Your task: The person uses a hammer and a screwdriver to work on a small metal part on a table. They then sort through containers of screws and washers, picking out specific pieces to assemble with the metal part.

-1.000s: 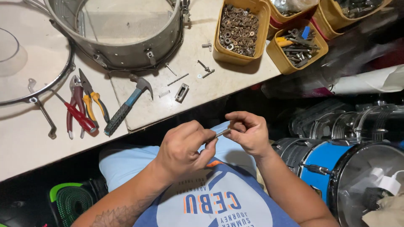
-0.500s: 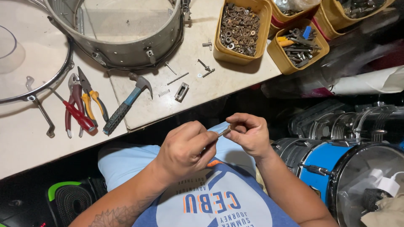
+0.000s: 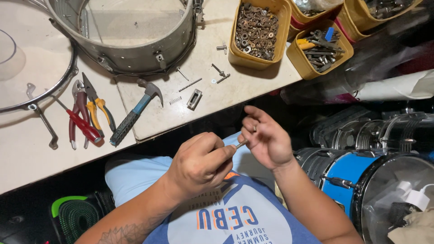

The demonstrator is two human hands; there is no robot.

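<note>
Small rod [image 3: 241, 144]: bare metal, dull sheen
Drum shell [image 3: 131, 49]: brushed grey metal, matt
Hammer [image 3: 134, 112]: metal head, rough black rubber grip
Far bins [image 3: 235, 54]: smooth yellow plastic, rusty metal hardware inside
Blue drum [image 3: 348, 174]: glossy

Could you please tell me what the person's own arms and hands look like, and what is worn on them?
Both forearms are bare, with no gloves or watch on the left hand or right hand. A dark tattoo marks the left forearm. A ring may sit on one right finger; too small to tell.
</note>
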